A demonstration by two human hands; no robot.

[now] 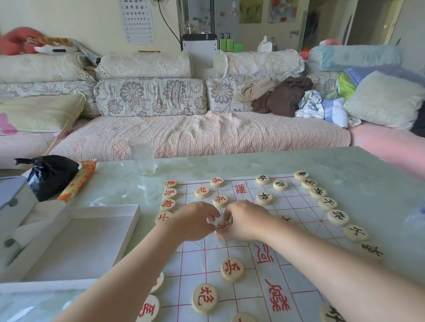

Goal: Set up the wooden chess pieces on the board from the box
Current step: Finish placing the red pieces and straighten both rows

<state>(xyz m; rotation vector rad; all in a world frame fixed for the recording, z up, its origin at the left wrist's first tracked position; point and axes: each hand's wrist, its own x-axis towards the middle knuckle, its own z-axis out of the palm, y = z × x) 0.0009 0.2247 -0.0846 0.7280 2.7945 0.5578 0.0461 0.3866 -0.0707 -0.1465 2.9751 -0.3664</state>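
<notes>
- Fingers of the left hand (195,222) and right hand (245,224) together pinch one red-lettered piece (222,225) above the middle of the board (300,213).
- More pieces (337,217) line the board's left and right edges.
- The open box (92,231) lies near the left edge of the desk (354,168).

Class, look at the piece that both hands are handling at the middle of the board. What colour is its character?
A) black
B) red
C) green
B: the piece, pinched between the fingertips of the left hand and the right hand, bears a red character.
</notes>
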